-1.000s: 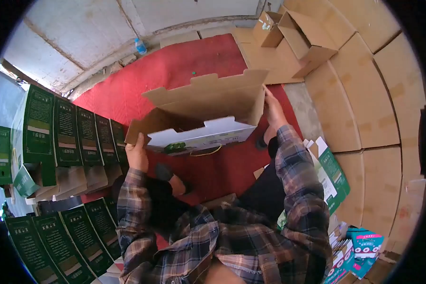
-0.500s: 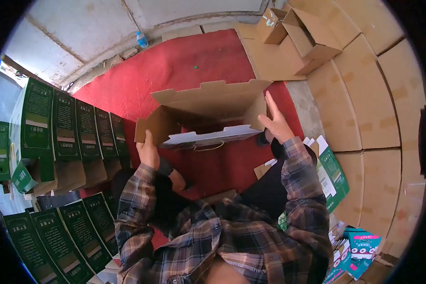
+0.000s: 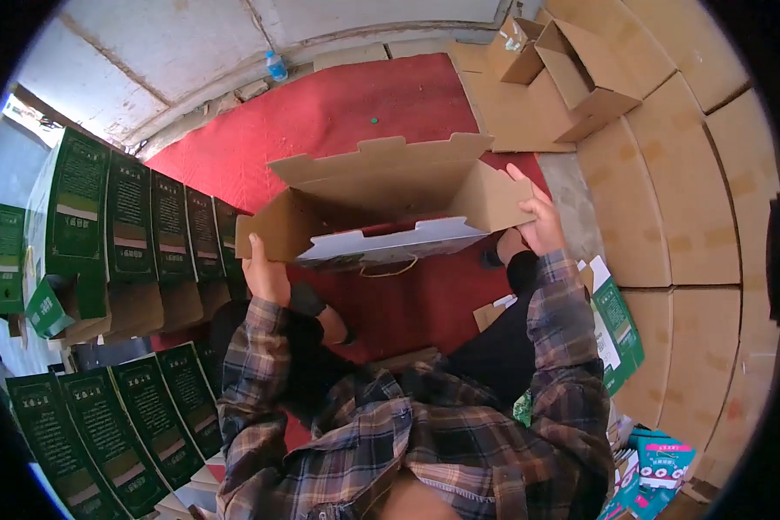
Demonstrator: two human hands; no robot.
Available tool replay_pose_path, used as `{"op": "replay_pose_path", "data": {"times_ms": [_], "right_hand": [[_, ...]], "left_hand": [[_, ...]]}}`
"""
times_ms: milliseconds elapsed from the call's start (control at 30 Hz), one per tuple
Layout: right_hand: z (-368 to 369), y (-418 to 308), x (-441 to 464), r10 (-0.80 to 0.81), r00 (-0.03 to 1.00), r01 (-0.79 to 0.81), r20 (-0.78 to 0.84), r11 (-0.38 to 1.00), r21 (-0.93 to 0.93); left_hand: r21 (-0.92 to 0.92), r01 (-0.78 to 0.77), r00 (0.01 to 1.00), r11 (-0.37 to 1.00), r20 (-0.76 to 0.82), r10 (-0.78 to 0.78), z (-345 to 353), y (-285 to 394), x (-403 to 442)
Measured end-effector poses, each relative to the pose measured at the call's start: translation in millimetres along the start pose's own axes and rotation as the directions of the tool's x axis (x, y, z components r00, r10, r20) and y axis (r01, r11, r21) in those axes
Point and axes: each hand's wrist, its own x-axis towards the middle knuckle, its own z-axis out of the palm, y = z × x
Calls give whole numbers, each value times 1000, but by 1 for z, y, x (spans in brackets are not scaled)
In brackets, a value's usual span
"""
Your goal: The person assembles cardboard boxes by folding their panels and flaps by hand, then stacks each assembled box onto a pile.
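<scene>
In front of me is an open cardboard box (image 3: 390, 180), brown inside, with a white outer front edge and a cord handle (image 3: 388, 270) on the near side. My left hand (image 3: 267, 276) grips its left end flap, thumb on the inner face. At the opposite end, my right hand (image 3: 539, 221) pinches the right flap, which leans outward. Tabbed edges run along the far and near panels. Red floor covering shows through a gap near the front panel, and I cannot see the rest of the bottom.
Rows of green printed boxes (image 3: 130, 221) stand to my left. Brown cartons (image 3: 689, 178) are stacked along the right. An open brown carton (image 3: 581, 78) sits on flat cardboard at the back right. A blue-capped bottle (image 3: 276, 67) stands by the wall; teal packets (image 3: 659, 468) lie lower right.
The right end flap has swung outward with my right hand, which moved right. My left hand has shifted slightly left with its flap. The view has also shifted a little.
</scene>
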Motion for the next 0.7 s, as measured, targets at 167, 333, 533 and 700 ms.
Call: {"op": "replay_pose_path", "data": {"times_ms": [167, 333, 533, 700], "right_hand": [[-13, 4, 10, 80, 995, -85, -56, 991, -103], [-18, -2, 7, 86, 996, -88, -20, 970, -226], [-17, -5, 8, 140, 990, -136, -3, 956, -261], [-19, -6, 7, 150, 988, -131, 36, 937, -324]], "left_hand": [[285, -159, 979, 945, -76, 188, -11, 12, 14], [906, -383, 761, -178, 419, 495, 15, 44, 18], [688, -537, 625, -488, 713, 318, 65, 35, 32], [667, -690, 630, -283, 745, 220, 68, 32, 36]]}}
